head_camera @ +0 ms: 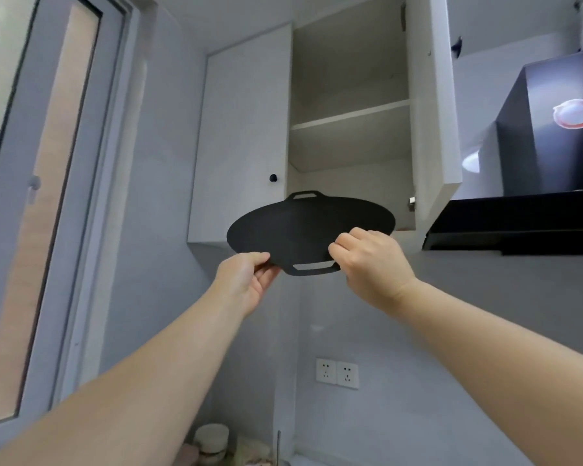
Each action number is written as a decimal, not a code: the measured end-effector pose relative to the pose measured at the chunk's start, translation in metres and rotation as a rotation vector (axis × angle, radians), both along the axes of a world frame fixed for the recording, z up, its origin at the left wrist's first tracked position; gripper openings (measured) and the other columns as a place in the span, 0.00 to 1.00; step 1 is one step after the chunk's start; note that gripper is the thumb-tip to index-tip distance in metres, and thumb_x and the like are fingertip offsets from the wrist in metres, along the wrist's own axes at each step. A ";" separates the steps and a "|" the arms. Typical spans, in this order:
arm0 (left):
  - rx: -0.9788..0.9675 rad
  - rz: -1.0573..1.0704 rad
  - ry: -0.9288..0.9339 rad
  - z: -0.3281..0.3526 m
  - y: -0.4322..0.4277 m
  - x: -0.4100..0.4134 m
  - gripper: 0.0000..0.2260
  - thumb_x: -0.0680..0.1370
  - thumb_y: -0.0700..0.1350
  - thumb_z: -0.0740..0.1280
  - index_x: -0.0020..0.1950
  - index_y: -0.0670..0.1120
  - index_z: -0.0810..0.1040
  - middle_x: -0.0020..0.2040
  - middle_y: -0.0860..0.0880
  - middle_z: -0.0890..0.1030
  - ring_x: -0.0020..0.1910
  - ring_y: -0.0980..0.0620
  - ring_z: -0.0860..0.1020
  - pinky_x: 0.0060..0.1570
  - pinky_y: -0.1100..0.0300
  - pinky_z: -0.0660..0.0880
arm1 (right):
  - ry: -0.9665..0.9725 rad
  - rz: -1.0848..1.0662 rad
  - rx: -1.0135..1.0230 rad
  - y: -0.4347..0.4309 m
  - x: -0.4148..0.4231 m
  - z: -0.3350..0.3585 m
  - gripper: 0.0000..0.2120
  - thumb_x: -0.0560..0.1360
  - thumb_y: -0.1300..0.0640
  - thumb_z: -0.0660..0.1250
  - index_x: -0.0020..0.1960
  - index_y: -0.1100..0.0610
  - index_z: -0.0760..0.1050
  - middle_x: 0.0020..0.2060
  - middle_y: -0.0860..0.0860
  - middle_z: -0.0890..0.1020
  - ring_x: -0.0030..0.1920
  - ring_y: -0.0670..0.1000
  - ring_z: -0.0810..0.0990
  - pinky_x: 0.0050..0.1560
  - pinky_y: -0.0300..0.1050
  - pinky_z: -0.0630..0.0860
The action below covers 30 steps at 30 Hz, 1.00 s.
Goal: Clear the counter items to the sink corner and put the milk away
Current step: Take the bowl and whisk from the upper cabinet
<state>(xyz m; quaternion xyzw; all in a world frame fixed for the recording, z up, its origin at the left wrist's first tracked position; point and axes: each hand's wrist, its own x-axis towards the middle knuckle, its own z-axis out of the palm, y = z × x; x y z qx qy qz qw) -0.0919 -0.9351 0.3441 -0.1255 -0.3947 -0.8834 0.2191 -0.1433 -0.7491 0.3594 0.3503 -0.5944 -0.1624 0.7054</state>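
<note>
I hold a flat, round black pan (pixel 303 227) with two slotted handles up in front of the open wall cabinet (pixel 350 139). My left hand (pixel 246 280) pinches its near left rim. My right hand (pixel 371 264) grips the near rim beside the near handle. The pan lies almost level, its far handle near the cabinet's lowest compartment. No milk is in sight.
The cabinet's right door (pixel 435 112) stands open, its left door (pixel 243 136) shut. A shelf (pixel 350 117) divides the inside. A black range hood (pixel 535 183) hangs to the right and a window (pixel 31 163) is left. Wall sockets (pixel 337 376), a jar (pixel 212 440) and a faucet tip (pixel 279 445) lie below.
</note>
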 end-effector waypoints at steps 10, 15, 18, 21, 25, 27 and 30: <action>-0.053 -0.076 -0.205 -0.081 -0.048 0.064 0.12 0.77 0.27 0.55 0.58 0.34 0.71 0.45 0.39 0.79 0.42 0.45 0.80 0.43 0.56 0.80 | -0.404 -0.230 0.040 -0.031 0.046 -0.081 0.19 0.49 0.67 0.77 0.25 0.57 0.67 0.21 0.51 0.68 0.21 0.52 0.67 0.23 0.38 0.55; -0.076 -0.098 -0.363 -0.133 -0.057 0.077 0.12 0.77 0.28 0.57 0.59 0.36 0.71 0.50 0.39 0.79 0.44 0.44 0.81 0.51 0.50 0.75 | -0.657 -0.268 -0.055 -0.036 0.068 -0.145 0.23 0.49 0.56 0.82 0.24 0.55 0.65 0.20 0.49 0.66 0.19 0.52 0.66 0.24 0.34 0.45; -0.082 -0.140 -0.493 -0.161 -0.051 0.086 0.07 0.78 0.30 0.59 0.50 0.38 0.74 0.53 0.39 0.79 0.45 0.43 0.81 0.53 0.50 0.76 | -0.747 -0.315 -0.172 -0.035 0.079 -0.178 0.31 0.48 0.53 0.82 0.27 0.53 0.57 0.23 0.47 0.58 0.22 0.51 0.56 0.27 0.33 0.38; -0.059 -0.164 -0.570 -0.183 -0.038 0.093 0.05 0.78 0.30 0.59 0.49 0.36 0.73 0.53 0.40 0.78 0.45 0.43 0.79 0.54 0.50 0.75 | -0.881 -0.457 -0.224 -0.024 0.091 -0.205 0.15 0.69 0.52 0.71 0.37 0.55 0.64 0.34 0.50 0.67 0.32 0.52 0.65 0.26 0.41 0.57; -0.051 -0.190 -0.606 -0.223 -0.025 0.100 0.10 0.78 0.28 0.57 0.56 0.37 0.72 0.49 0.40 0.79 0.48 0.42 0.79 0.55 0.50 0.75 | -1.243 -0.572 -0.434 -0.002 0.118 -0.240 0.11 0.75 0.65 0.57 0.57 0.60 0.69 0.47 0.52 0.71 0.45 0.55 0.72 0.39 0.43 0.65; -0.056 -0.213 -0.622 -0.239 -0.019 0.102 0.11 0.77 0.28 0.57 0.57 0.37 0.72 0.47 0.40 0.80 0.48 0.42 0.80 0.55 0.50 0.76 | -1.402 -0.545 -0.617 0.013 0.122 -0.256 0.16 0.74 0.67 0.57 0.61 0.60 0.69 0.55 0.55 0.74 0.52 0.57 0.75 0.43 0.44 0.68; -0.074 -0.240 -0.659 -0.261 -0.005 0.100 0.12 0.77 0.28 0.57 0.59 0.36 0.71 0.47 0.39 0.79 0.48 0.42 0.79 0.52 0.50 0.75 | -1.686 -0.354 -1.070 0.031 0.123 -0.281 0.09 0.75 0.65 0.56 0.54 0.61 0.69 0.51 0.60 0.77 0.48 0.58 0.75 0.46 0.45 0.72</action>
